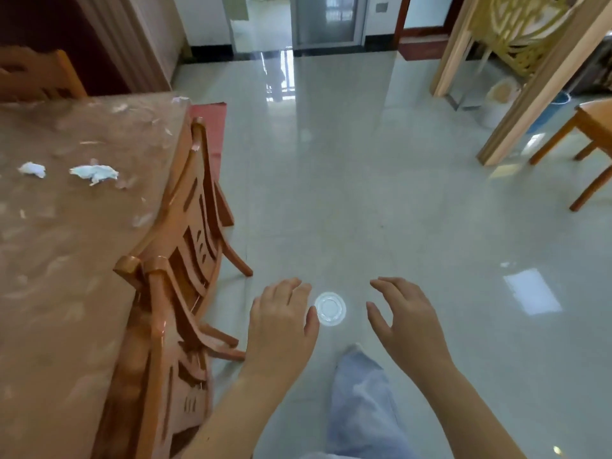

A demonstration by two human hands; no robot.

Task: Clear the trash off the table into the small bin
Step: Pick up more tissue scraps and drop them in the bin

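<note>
Both hands hang open and empty above the tiled floor (381,180), the left hand (281,323) and right hand (405,318) flanking a clear plastic lid (330,308) lying flat below. Left of the wooden chairs (180,260), two crumpled tissues (94,173) (32,168) lie on the table (66,260).

Two crumpled tissues (94,174) lay on table (49,276) at left; chairs (185,233) right of table; plastic lid (330,308) on floor (364,193) between hands.
</note>
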